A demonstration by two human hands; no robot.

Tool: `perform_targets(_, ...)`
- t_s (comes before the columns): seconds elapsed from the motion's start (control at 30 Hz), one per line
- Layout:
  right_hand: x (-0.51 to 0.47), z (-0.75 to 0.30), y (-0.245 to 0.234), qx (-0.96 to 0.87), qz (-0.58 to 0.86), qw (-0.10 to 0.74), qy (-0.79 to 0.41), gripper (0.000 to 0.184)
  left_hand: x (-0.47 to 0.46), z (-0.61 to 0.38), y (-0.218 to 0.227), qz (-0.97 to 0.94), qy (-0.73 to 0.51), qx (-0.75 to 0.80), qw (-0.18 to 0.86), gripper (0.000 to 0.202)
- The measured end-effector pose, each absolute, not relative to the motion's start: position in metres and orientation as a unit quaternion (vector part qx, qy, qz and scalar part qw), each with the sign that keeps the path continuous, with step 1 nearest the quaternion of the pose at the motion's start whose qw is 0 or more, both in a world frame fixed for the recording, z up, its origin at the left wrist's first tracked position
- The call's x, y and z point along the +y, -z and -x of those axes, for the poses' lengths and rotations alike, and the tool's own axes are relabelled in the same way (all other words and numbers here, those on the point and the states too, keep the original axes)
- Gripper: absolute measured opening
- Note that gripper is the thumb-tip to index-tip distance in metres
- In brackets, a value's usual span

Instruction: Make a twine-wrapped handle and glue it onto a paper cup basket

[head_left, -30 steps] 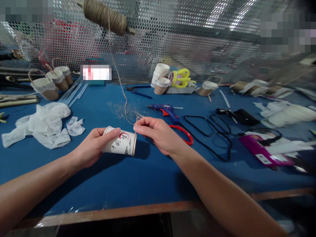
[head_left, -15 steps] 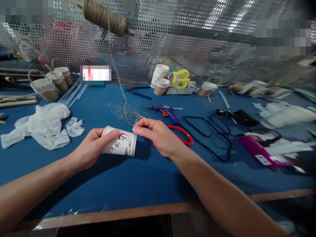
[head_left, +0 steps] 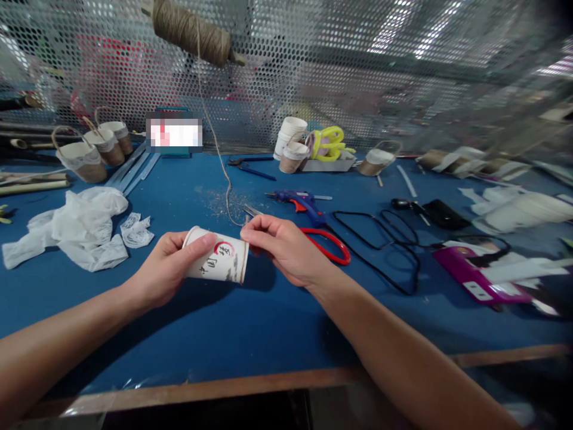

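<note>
A white paper cup (head_left: 219, 266) with black characters and a red ring lies on its side in my left hand (head_left: 172, 263), the thumb across its printed wall. Along the cup's right-hand edge runs a thin band of brown twine. My right hand (head_left: 280, 242) pinches the twine (head_left: 229, 190) at that edge, thumb against forefinger. From there the strand rises to a large twine spool (head_left: 191, 33) hanging above the table. Scissors with red handles (head_left: 329, 246) lie partly hidden beneath my right hand.
A blue hot glue gun (head_left: 299, 200) lies beyond my right hand, near a purple power strip (head_left: 477, 275). White lace (head_left: 76, 224) is heaped at left. Twine-wrapped cups with handles (head_left: 85, 161) stand behind it. Pliers (head_left: 253, 167) and stacked paper cups (head_left: 290, 131) are at the back.
The cup has turned slightly in my left hand, so its printing sits a little differently. My right hand stays at the cup's edge with the twine.
</note>
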State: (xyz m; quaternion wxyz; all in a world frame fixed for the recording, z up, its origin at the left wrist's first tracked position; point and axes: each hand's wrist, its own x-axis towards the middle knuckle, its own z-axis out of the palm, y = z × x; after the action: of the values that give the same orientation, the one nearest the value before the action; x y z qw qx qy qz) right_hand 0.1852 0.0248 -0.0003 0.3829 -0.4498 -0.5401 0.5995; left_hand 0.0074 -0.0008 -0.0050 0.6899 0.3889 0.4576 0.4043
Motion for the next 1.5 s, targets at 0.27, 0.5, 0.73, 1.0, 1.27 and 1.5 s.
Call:
perform_targets(0.27, 0.025, -0.182, 0.003, -0.493, 0.444, 0.386, -0.641, 0.02, -0.001, -0.009, 0.002, -0.359, -0.417, 0.463, 0.695, 0.015)
perform_targets(0.5, 0.029, -0.181, 0.007, -0.447, 0.452, 0.377, -0.673, 0.021, 0.001, -0.012, 0.005, -0.312, -0.415, 0.442, 0.732, 0.021)
perform_targets(0.73, 0.03, -0.182, 0.011, -0.442, 0.454, 0.372, -0.679, 0.017, 0.002, -0.012, 0.009, -0.314, -0.427, 0.441, 0.724, 0.024)
perform_targets(1.0, 0.024, -0.184, 0.002, -0.535, 0.423, 0.398, -0.614, 0.013, -0.008, -0.004, 0.019, -0.499, -0.484, 0.411, 0.59, 0.019)
perform_targets(1.27, 0.022, -0.186, 0.0, -0.588, 0.404, 0.448, -0.538, 0.012, -0.009, -0.003, 0.015, -0.552, -0.486, 0.401, 0.547, 0.018)
perform_targets(1.5, 0.02, -0.189, -0.003, -0.631, 0.396, 0.47, -0.473, 0.011, -0.007, -0.004, 0.015, -0.533, -0.472, 0.412, 0.569, 0.019)
